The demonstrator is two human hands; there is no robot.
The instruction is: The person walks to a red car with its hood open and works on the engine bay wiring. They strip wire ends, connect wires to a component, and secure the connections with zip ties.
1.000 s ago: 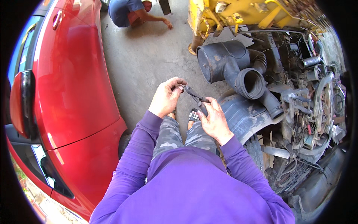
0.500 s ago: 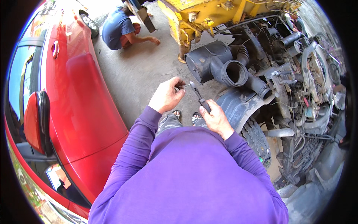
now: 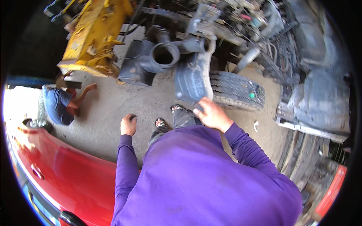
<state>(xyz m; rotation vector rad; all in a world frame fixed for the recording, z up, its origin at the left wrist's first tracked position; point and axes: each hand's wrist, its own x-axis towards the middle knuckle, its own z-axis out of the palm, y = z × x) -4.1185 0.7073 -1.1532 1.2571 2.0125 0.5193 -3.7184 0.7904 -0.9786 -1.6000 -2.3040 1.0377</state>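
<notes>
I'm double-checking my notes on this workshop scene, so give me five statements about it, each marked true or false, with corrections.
1. The left hand touches the right hand. False: they are apart; the right grips a dark tool, and what the left holds is unclear.
2. The black canister lies between the yellow frame and the grey curved fender. True.
3. The crouching person wears a yellow shirt. False: the shirt is blue.
4. A tire shows to the right of the fender. True.
5. The red car is at the picture's upper right. False: it is at the lower left.
</notes>
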